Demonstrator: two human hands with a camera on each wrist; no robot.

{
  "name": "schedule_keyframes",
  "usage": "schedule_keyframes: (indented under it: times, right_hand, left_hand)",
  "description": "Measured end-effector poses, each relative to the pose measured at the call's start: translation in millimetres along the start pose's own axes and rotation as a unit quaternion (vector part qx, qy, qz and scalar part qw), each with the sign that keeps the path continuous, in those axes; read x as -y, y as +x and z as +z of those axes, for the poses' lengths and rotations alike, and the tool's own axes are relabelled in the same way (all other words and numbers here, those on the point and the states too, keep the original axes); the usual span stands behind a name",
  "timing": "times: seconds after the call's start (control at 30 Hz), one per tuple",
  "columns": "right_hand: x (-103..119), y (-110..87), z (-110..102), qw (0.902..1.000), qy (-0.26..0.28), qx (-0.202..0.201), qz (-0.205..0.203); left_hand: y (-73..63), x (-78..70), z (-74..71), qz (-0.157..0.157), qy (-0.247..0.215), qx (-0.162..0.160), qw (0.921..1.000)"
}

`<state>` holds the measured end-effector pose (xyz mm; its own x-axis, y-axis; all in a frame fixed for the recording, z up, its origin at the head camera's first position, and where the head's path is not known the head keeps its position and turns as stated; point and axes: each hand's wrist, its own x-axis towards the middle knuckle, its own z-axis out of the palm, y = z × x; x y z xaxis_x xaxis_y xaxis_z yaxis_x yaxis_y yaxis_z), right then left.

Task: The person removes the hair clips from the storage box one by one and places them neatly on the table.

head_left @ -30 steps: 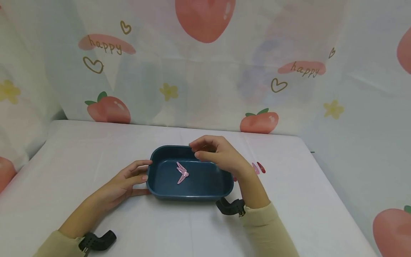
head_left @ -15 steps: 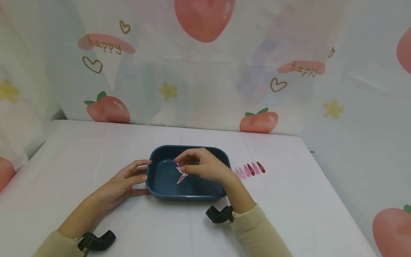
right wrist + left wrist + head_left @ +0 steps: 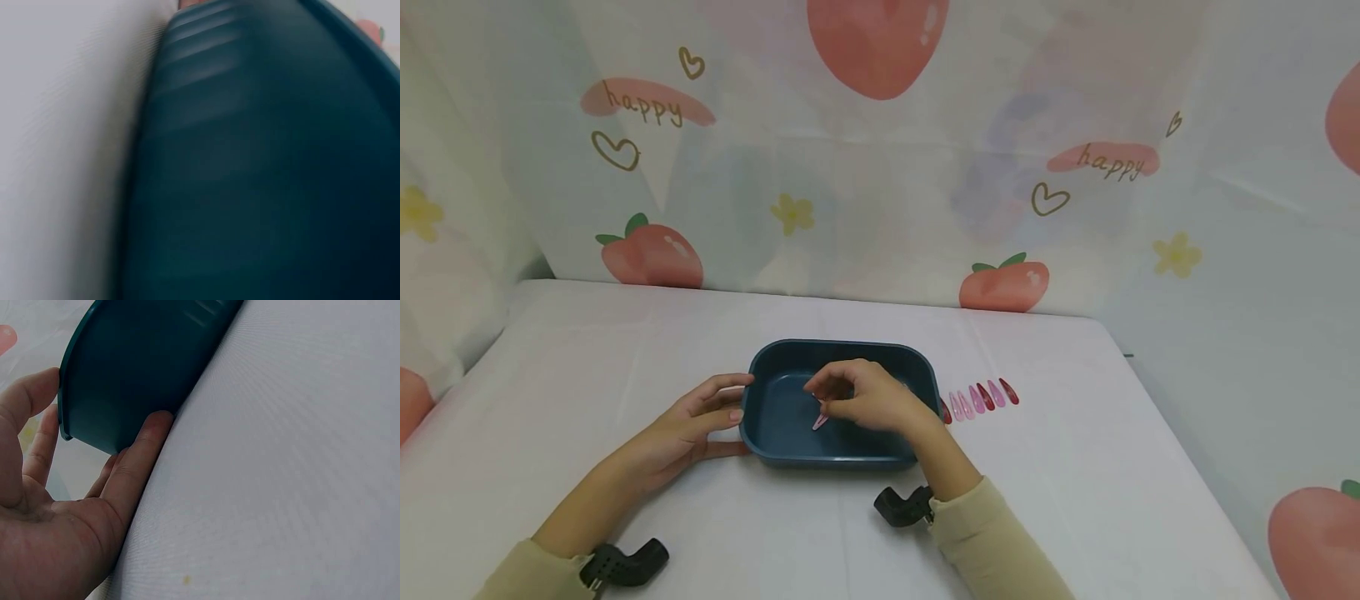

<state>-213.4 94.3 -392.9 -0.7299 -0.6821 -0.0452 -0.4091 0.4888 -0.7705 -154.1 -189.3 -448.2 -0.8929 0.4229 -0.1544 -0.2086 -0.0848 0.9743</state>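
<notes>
A dark blue rectangular tray stands on the white table. My left hand touches the tray's left end with spread, fairly straight fingers; in the left wrist view one finger lies low along the tray's wall and others meet its rim. My right hand reaches into the tray, thumb and fingertips at the pink hair clips lying there. Those fingers cover most of the clips, and whether they pinch one is hidden. The right wrist view holds mainly the tray's outer side.
Several pink and red hair clips lie in a slanting row on the table, close to the tray's right end. Behind the table hangs a printed cloth with fruit, hearts and flowers.
My right hand has moved left and down from the tray's far rim to the pink clips inside. More of the clip row shows now. My left hand has stayed at the tray.
</notes>
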Motion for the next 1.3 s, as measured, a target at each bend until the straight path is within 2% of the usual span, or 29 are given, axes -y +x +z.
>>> schedule_keyframes:
  times: [0.2,0.47,0.77,1.3]
  right_hand:
    - [-4.3,2.7,6.2,0.999,-0.042,0.001,0.015]
    - [-5.7,5.1,13.7,0.9977,-0.059,0.015,0.031]
    - [-4.3,4.8,18.0,0.9881,-0.148,-0.006,0.043]
    - [-1.3,2.9,18.9,0.9806,-0.193,-0.024,0.024]
  left_hand:
    - [0.2,0.4,-0.6,0.002,0.002,0.002,1.0]
    - [-1.1,0.3,-2.1,0.005,-0.003,0.011,0.9999]
    - [0.4,1.7,-3.2,-0.006,-0.001,-0.002,1.0]
    - [0.0,1.1,-2.9,0.002,-0.004,0.009,0.9999]
